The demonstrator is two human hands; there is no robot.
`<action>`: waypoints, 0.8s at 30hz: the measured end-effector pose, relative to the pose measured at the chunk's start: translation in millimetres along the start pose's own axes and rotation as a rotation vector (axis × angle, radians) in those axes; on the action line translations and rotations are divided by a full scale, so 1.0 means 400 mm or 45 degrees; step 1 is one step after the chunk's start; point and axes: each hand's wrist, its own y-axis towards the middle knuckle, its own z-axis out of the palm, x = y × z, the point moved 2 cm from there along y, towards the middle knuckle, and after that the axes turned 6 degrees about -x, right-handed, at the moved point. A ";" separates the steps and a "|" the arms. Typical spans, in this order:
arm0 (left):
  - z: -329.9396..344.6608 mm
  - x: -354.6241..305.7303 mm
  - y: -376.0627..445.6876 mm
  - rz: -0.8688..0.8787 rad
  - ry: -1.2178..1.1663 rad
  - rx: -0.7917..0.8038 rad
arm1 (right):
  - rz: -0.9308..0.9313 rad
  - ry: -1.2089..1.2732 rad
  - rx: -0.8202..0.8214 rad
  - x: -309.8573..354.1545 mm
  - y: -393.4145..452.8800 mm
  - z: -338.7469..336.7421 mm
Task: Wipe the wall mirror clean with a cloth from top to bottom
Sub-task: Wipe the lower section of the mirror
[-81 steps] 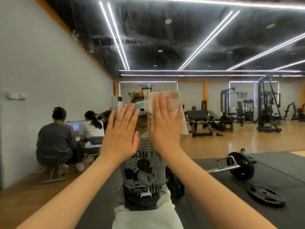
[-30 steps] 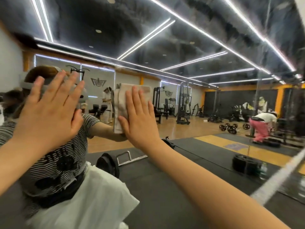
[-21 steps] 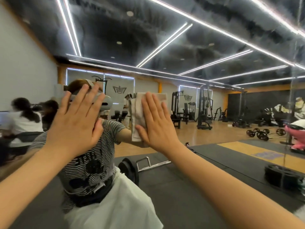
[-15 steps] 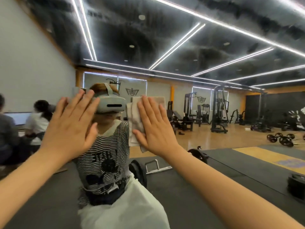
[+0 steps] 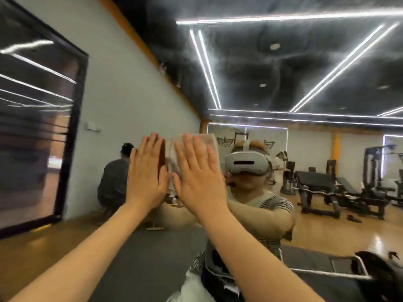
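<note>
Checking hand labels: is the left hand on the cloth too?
No. Only the right hand presses the cloth flat; the left hand lies bare on the mirror beside it.

Most of the cloth [image 5: 211, 142] lies hidden behind the right hand [image 5: 197, 174], only its upper edge and a strip at nine o'clock showing; the left hand [image 5: 146, 174] hides whatever lies behind its palm; both forearms run off the bottom edge; the dark framed panel [image 5: 39, 118] at nine o'clock is cut by the left edge, its surface smeared with blur; the barbell plate [image 5: 379, 277] at five o'clock is blurred and cut off at the corner; the seated person [image 5: 112, 182] is partly hidden by the left hand.
</note>
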 end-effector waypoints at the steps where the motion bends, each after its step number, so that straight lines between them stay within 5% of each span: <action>1: -0.001 0.000 0.000 0.007 0.002 0.008 | 0.001 -0.004 -0.009 0.001 -0.001 0.001; 17: -0.016 -0.020 0.002 -0.052 0.113 0.063 | -0.033 -0.045 0.099 -0.035 -0.004 -0.028; 24: -0.021 -0.029 0.008 -0.050 0.133 0.068 | 0.281 -0.006 -0.042 -0.270 -0.151 -0.106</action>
